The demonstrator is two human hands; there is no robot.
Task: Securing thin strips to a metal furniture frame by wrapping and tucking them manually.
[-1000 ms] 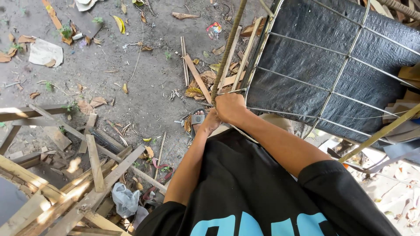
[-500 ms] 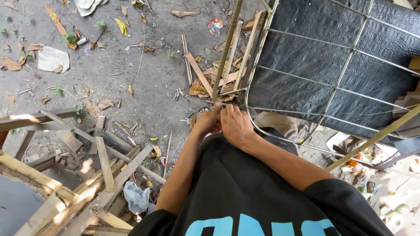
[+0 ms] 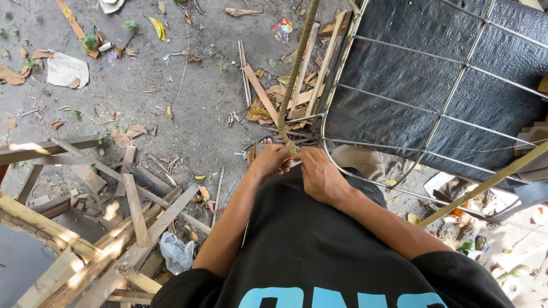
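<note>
You stood looking straight down over your black shirt (image 3: 319, 256), and both your hands met at the lower end of a thin cane pole (image 3: 298, 63) wound with a pale brown strip. Your left hand (image 3: 271, 161) was closed on the pole's wrapped end, fingers curled tight over it, and your right hand (image 3: 319, 175) sat just beside it, touching, with its fingers bent in toward the same spot; whether it actually pinched the strip you could not tell, since the fingertips were hidden. From your hands the pole ran up and away, tilted slightly right, to the top edge of the view. It lay close along the left rim of a metal wire frame (image 3: 439, 117) backed with black sheeting (image 3: 411, 80), which filled the upper right. A second, plain pole (image 3: 485, 185) crossed the lower right at a slant, well apart from your hands. Near the first pole, loose wooden slats (image 3: 260, 91) lay on the dirt ground (image 3: 188, 85) among dry leaves. At lower left a heap of broken timber strips (image 3: 131, 211) was piled, with a crumpled plastic bag (image 3: 176, 252) beside it.
</note>
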